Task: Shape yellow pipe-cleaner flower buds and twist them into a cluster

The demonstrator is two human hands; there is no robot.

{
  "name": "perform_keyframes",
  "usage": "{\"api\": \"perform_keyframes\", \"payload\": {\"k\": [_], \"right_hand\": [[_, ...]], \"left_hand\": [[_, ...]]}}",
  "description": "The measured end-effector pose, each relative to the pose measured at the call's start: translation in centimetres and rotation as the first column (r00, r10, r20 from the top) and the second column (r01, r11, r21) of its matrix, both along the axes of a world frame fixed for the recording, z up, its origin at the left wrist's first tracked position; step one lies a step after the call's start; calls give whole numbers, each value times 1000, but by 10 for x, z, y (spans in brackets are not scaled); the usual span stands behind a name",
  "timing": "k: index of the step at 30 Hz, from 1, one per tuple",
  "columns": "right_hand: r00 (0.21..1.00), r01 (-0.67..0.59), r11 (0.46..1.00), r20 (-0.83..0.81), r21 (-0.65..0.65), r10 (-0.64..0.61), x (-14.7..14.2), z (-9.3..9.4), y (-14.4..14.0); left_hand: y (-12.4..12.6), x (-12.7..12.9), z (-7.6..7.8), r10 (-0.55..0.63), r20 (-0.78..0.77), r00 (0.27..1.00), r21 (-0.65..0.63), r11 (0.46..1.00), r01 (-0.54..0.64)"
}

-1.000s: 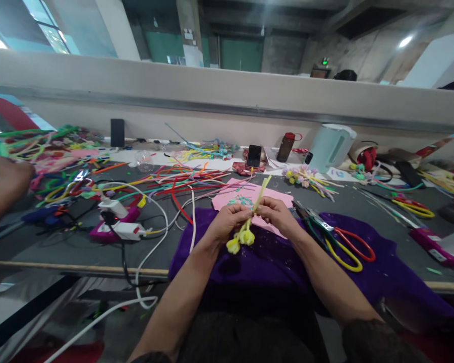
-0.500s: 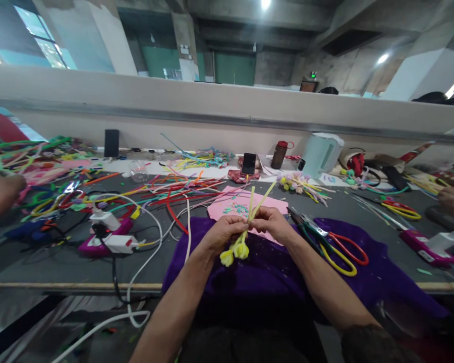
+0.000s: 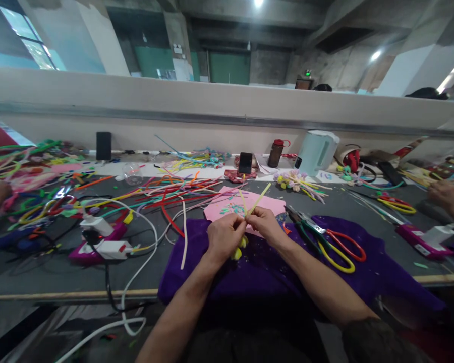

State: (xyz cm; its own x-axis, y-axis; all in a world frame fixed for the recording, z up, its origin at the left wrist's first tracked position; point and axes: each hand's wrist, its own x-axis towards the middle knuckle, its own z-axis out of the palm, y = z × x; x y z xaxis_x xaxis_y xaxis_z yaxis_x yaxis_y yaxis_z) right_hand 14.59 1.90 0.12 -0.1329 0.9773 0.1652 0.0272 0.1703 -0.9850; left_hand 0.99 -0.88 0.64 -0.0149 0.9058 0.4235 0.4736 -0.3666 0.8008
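Note:
My left hand (image 3: pixel 227 234) is closed around yellow pipe-cleaner flowers (image 3: pixel 237 252), whose blooms hang below the fingers, partly hidden by that hand. Two yellow stems (image 3: pixel 262 197) stick up above my hands and spread apart in a V. Fingertips of my right hand (image 3: pixel 267 227) pinch the stems close against the left fingers. Beneath both hands lies a purple cloth (image 3: pixel 196 257), and just beyond them is a pink sheet (image 3: pixel 215 204) with small teal bits (image 3: pixel 233 208). Red-and-yellow-handled scissors (image 3: pixel 340 247) rest to the right, beside dark green-handled pliers (image 3: pixel 304 232).
Magenta power strips (image 3: pixel 87 249) sit left and right, with a white cable (image 3: pixel 157 242) looping down on the left. Behind are loose pipe cleaners (image 3: pixel 174 189), a phone (image 3: pixel 245 163), a bottle (image 3: pixel 276 154) and a pale kettle (image 3: pixel 318 154). Other people's hands (image 3: pixel 450 199) show at both sides.
My left hand has turned and closed further over the flowers, so the blooms show less. The stems protrude less above the fingers. The view has shifted slightly.

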Motion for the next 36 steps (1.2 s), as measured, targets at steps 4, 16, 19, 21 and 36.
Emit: {"api": "perform_keyframes", "payload": {"k": [4,16,19,21,36], "right_hand": [[997,-74,996,44,56,71,6,4,2],[990,24,999,-140,28,-20,36,15,15],[973,-216,976,-86,17,216,23,10,7],[953,-281,959,-104,36,284,15,8,1],[955,-233,966,-160,113,250,11,-2,0]], "left_hand": [[0,1,2,4,1,1000,-41,999,-4],[12,-20,8,-99,778,620,-328,778,536],[11,-19,8,-131,804,580,-330,714,618],[11,-18,7,-172,798,578,-329,680,656],[6,-14,8,-255,770,584,-353,593,724]]}}
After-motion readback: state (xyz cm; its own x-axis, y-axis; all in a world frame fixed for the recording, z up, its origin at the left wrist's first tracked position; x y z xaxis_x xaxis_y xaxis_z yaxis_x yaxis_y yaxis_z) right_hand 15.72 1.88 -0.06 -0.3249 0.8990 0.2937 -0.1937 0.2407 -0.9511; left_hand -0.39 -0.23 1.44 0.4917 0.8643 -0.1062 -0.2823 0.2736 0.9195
